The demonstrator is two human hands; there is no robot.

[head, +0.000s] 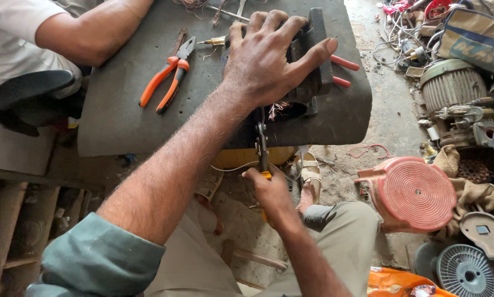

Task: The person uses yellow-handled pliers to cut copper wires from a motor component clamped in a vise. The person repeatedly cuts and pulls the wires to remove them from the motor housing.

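Dark mat (120, 121): left hand (269, 58) splayed on motor block (313, 60).

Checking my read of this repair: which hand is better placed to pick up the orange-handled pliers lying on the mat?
Probably the left hand. It rests on the dark metal part, right beside the pliers, and holds no tool. The right hand is below the mat's edge, gripping a yellow-handled tool.

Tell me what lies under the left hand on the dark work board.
The left hand presses down on a dark metal block with copper wire strands poking out below. A tool held by the right hand reaches under; its tip and the block's middle are covered.
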